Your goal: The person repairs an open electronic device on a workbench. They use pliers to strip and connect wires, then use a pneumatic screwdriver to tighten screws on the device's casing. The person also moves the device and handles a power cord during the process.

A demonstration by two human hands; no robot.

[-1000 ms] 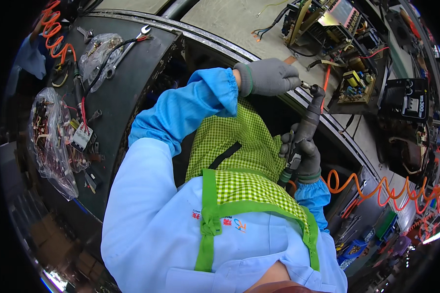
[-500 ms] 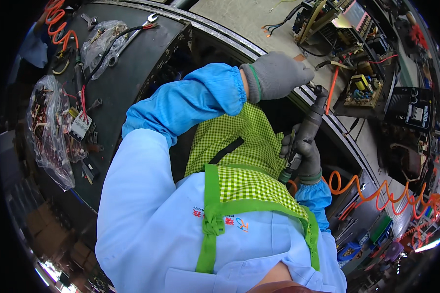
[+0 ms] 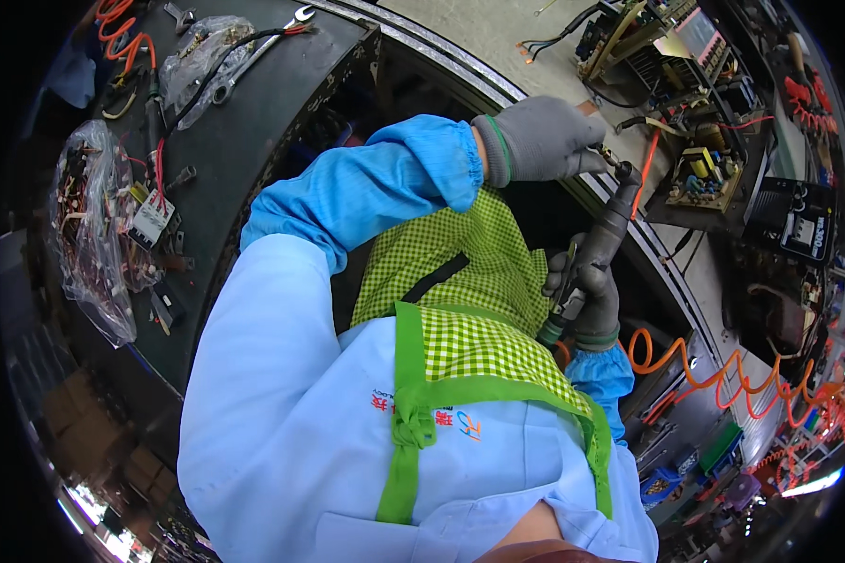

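My right hand point(image 3: 596, 296), in a dark grey glove, is wrapped round the body of a grey angle-head air tool point(image 3: 606, 230). The tool points up and away, and a short metal bit point(image 3: 610, 154) sticks out of its head. My left hand point(image 3: 540, 141), in a grey knit glove with a green cuff, is closed, its fingertips pinched at that bit. A small tan piece point(image 3: 587, 108) shows beside its fingers; I cannot tell what it is. Both hands are above the edge of the bench, in front of my green checked apron point(image 3: 451, 263).
Circuit boards with yellow parts point(image 3: 704, 169) and a black device point(image 3: 793, 220) are on the right. An orange coiled hose point(image 3: 685, 361) runs at lower right. On the left dark bench point(image 3: 225, 141) lie a wrench point(image 3: 253, 66), bagged wiring point(image 3: 99, 225) and a white box-shaped part point(image 3: 153, 220).
Both hands and the tool have shifted slightly to the right in the picture. The tool's bit shows more clearly beside the left fingertips. Both grips stay the same.
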